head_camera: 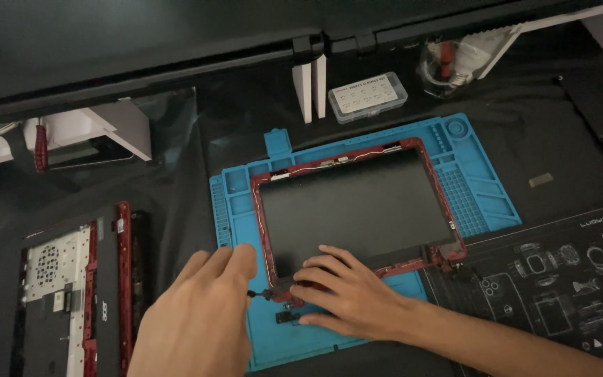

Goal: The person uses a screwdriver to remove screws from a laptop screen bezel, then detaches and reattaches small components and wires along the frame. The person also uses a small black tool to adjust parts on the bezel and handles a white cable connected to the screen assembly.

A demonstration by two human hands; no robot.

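- The left hand (200, 318) is nearest the camera, its fingers curled closed around a small dark screwdriver (263, 294) whose tip points right toward the lower left corner of the frame.
- The right hand (347, 293) lies just beside it, open and flat, fingers spread and pressing on the lower edge of the red-framed laptop screen panel (357, 202); it grips nothing.
- That panel, dark glass in a red plastic surround with thin cables along its top edge, lies flat on a bright blue silicone work mat (483, 202) with small moulded compartments down its right side.
- To the left, well apart from the mat, a black and red laptop base (71, 293) lies opened, with a silver metal plate showing inside.
- To the right lies a black mat printed with white outline drawings (567, 286).
- All of it sits on a black cloth-covered tabletop (176, 188).
- Further back stand a clear plastic box of small parts (368, 96) and, at the far left, a red-handled tool (40, 146).
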